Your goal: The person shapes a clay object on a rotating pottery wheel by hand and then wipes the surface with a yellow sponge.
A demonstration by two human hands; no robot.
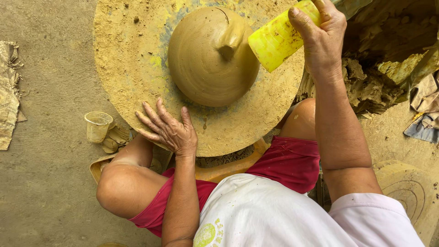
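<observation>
The right hand [322,39] is gripping a yellow plastic cup [279,39], tilting it beside a rounded mound of wet brown clay [208,59] — sitting mid-wheel. The left hand [169,130] is lying flat, fingers spread, on the round clay-dusted potter's wheel [128,68] — near a small clear plastic cup [97,126].

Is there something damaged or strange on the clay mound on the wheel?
Yes. The clay mound has a dent with a raised lump near its top right, just beside the yellow cup that the right hand holds tilted. A thin curved crack-like line marks its top. The left hand rests flat on the wheel.
</observation>
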